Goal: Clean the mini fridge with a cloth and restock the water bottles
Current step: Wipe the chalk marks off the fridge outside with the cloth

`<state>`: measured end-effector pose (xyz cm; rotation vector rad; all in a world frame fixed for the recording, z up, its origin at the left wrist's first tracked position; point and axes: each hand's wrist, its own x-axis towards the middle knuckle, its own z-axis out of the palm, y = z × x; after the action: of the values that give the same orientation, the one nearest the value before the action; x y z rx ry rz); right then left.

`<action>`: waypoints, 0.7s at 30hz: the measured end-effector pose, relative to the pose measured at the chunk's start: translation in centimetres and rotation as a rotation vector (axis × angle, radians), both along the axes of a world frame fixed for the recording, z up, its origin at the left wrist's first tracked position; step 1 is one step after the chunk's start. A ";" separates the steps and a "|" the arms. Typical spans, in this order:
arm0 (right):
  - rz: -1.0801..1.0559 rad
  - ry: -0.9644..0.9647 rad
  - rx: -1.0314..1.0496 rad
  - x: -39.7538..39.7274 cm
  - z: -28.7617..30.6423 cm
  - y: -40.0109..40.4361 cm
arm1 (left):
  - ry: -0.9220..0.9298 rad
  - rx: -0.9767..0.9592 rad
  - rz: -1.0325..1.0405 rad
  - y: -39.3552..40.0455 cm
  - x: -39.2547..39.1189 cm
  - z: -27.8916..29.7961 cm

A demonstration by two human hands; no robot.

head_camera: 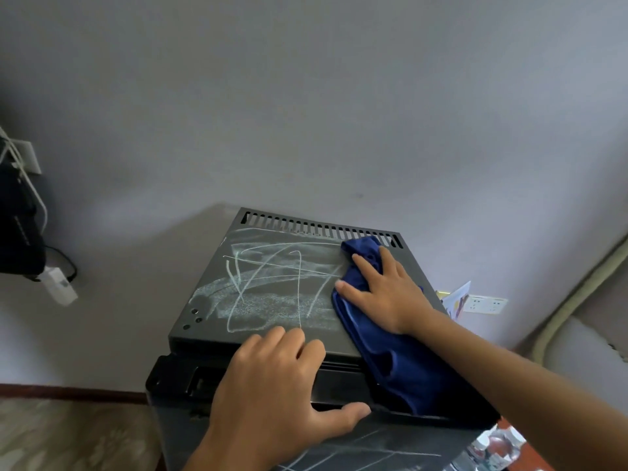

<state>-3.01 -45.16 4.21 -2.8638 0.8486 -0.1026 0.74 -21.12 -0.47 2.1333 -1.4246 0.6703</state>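
The dark grey mini fridge (217, 300) fills the lower middle of the head view, seen from above. White chalk scribbles and smears cover its top. A blue cloth (380, 355) lies along the right side of the top and hangs over the front edge. My right hand (384, 294) presses flat on the cloth near the back right corner, fingers spread. My left hand (272, 382) rests on the fridge's front top edge, with the thumb over the door's upper rim. No water bottles can be made out.
A row of vent slots (319, 227) runs along the fridge's back edge, close to the grey wall. A black device with white cables (20, 239) hangs at the left. A white wall socket (486, 304) sits to the right. Patterned carpet (68, 436) lies at bottom left.
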 end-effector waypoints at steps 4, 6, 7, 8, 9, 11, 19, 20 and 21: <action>-0.049 -0.012 -0.011 6.0 0.1 -3.7 | -0.002 -0.017 0.003 -0.2 0.1 -0.1; -0.075 -0.015 -0.019 8.4 0.2 -5.1 | -0.006 -0.017 0.004 -0.2 0.2 0.0; -0.085 -0.015 -0.017 9.3 0.3 -5.6 | -0.006 -0.015 0.007 -0.2 0.3 -0.1; -0.090 -0.011 -0.013 10.1 0.4 -6.1 | -0.003 -0.010 0.013 -0.2 0.3 -0.1; -0.092 -0.005 -0.006 10.7 0.4 -6.4 | 0.002 -0.006 0.022 -0.2 0.2 -0.1; -0.097 0.003 0.000 11.4 0.4 -6.9 | 0.011 -0.003 0.036 -0.2 0.2 -0.1; -0.086 -0.026 -0.024 8.1 -0.2 -3.9 | -0.005 0.009 0.040 0.2 0.2 0.3; -0.077 -0.032 -0.019 7.1 -0.2 -3.1 | -0.004 0.009 0.039 0.2 0.2 0.3; -0.069 -0.043 -0.012 5.8 -0.1 -2.1 | -0.006 0.006 0.040 0.2 0.2 0.3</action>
<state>2.75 -47.24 4.09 -2.8325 0.9419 -0.1765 0.90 -20.88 -0.14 2.1712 -1.3924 0.6880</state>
